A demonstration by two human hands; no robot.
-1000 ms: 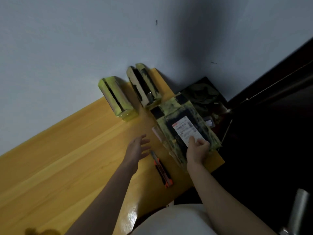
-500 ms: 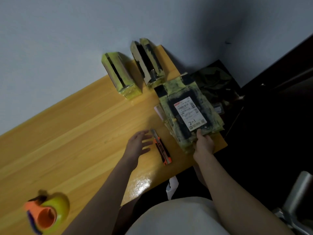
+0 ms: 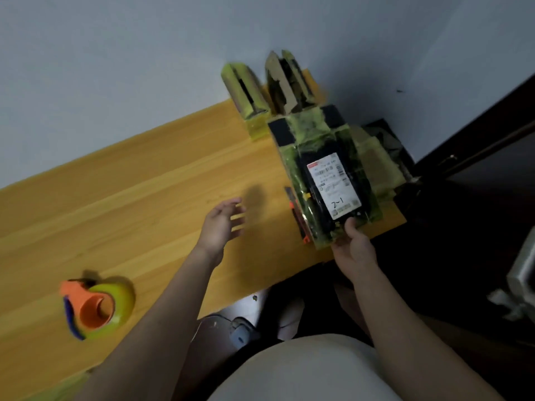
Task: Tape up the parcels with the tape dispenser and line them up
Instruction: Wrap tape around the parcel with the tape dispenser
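Leftmost, the dispenser (image 3: 97,308) is seen lying on the tabletop (image 3: 139,204). The left hand (image 3: 221,227) is held above it, fingers spread. The parcel (image 3: 328,180) is gripped at its near edge by the right hand (image 3: 354,250).

yellow-green parcel (image 3: 327,180), orange tape dispenser (image 3: 92,308), white label (image 3: 333,185)

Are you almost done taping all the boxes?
Partly. Two parcels wrapped in yellow tape already stand by the wall. The right hand grips the labelled parcel, which already wears yellow tape. The left hand hovers open, and the tape dispenser sits untouched. This parcel is not yet lined up.
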